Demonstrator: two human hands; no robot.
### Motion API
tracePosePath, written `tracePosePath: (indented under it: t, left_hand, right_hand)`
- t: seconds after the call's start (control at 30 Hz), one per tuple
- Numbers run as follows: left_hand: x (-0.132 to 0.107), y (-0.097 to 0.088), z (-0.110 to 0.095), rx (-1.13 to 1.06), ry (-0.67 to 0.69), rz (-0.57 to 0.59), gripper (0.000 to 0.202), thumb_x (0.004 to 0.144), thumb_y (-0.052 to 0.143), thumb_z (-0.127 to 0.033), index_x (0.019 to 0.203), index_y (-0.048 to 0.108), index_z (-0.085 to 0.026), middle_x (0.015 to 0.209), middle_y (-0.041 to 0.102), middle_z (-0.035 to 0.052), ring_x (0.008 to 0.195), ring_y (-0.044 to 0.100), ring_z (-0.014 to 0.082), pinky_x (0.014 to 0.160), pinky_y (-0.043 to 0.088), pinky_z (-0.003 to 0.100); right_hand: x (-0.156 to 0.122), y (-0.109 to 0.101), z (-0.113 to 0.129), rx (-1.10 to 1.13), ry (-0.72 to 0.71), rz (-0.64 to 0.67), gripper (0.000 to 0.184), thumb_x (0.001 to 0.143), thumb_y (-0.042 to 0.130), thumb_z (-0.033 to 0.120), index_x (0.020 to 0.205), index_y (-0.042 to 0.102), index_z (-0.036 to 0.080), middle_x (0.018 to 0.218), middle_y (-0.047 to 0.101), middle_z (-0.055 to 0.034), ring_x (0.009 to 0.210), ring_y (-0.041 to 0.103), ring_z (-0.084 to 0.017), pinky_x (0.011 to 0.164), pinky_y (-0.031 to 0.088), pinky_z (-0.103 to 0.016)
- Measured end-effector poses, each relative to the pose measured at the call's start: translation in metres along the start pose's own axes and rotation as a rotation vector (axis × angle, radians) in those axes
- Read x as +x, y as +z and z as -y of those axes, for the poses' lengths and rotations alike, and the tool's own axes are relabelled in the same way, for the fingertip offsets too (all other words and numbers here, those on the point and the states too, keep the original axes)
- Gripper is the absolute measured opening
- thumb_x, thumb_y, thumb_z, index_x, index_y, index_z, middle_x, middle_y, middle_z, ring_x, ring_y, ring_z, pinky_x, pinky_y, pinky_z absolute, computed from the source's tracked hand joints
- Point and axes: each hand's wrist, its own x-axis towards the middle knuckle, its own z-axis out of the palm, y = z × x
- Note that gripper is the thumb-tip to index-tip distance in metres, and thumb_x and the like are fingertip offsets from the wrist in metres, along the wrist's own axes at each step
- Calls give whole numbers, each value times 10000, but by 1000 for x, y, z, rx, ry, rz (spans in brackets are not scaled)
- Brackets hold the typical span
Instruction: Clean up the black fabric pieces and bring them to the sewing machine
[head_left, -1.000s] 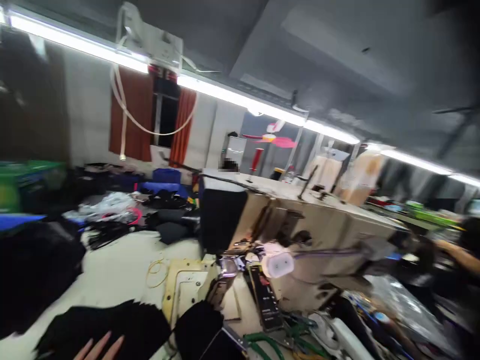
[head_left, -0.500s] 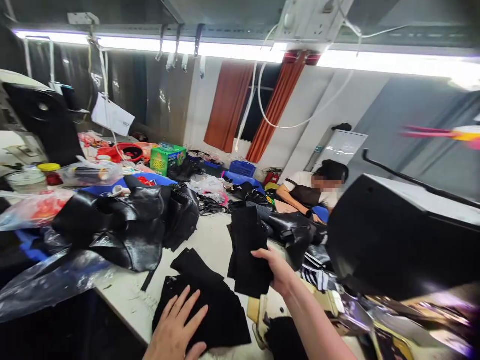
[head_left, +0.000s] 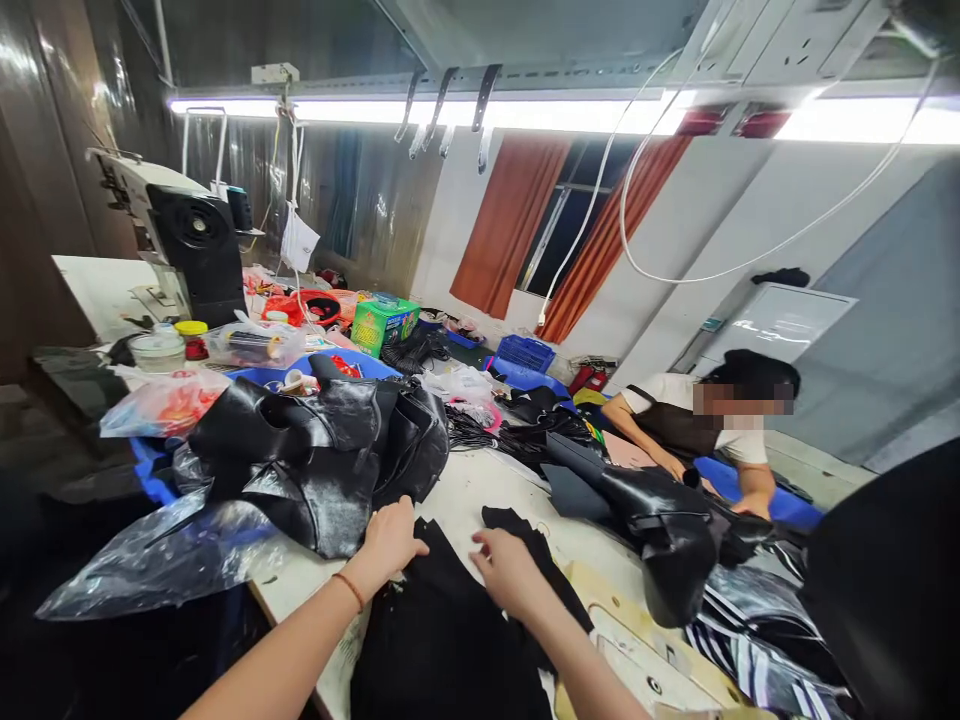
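Lengthwise, the black cloth (head_left: 442, 635) points its narrower end away across the desk (head_left: 476, 480), the right hand (head_left: 510, 572) with fingers slightly parted beside it, the left hand (head_left: 390, 542) near its tip, grip unclear.

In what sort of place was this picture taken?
Probably a sewing workshop: a sewing machine stands at the left, flat black fabric lies on the worktable, and glossy black pieces are heaped nearby.

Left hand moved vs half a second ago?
Yes. The left hand has moved forward over the white tabletop, closer to the shiny black pieces.
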Motion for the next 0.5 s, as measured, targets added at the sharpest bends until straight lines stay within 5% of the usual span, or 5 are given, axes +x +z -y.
tracePosePath:
  t: [0.2,0.27,0.4,0.5]
  left_hand:
    - [-1,8,-1,-143,115,39,204,906,650,-298,1044,640,-148,1153,637,69,1095,600,248,949,489,482]
    - [-2,5,-4,-248,142,44,193,913,643,-291,1036,638,-143,1103,653,62,1038,625,231,921,506,462]
    - [-8,-13,-23,-519,249,85,120,921,621,-242,969,640,-133,955,679,29,873,659,178,793,545,362]
    - [-23,-30,-46,-664,350,91,62,854,600,-141,892,648,-128,793,662,-6,748,629,157,664,491,273]
  right_hand:
    - [-1,50,2,123,6,-86,212,645,798,130,787,657,202,755,690,-47,714,664,-233,651,522,-328]
    - [-3,43,5,160,-16,-158,221,643,781,104,805,651,181,770,672,-45,737,660,-241,670,523,-344]
    - [-13,4,19,247,-155,-379,154,887,546,156,1027,611,149,941,638,-90,850,629,-208,774,508,-335]
    - [-25,-23,27,271,-252,-471,163,936,473,187,977,629,162,889,634,-72,786,622,-187,726,505,-305]
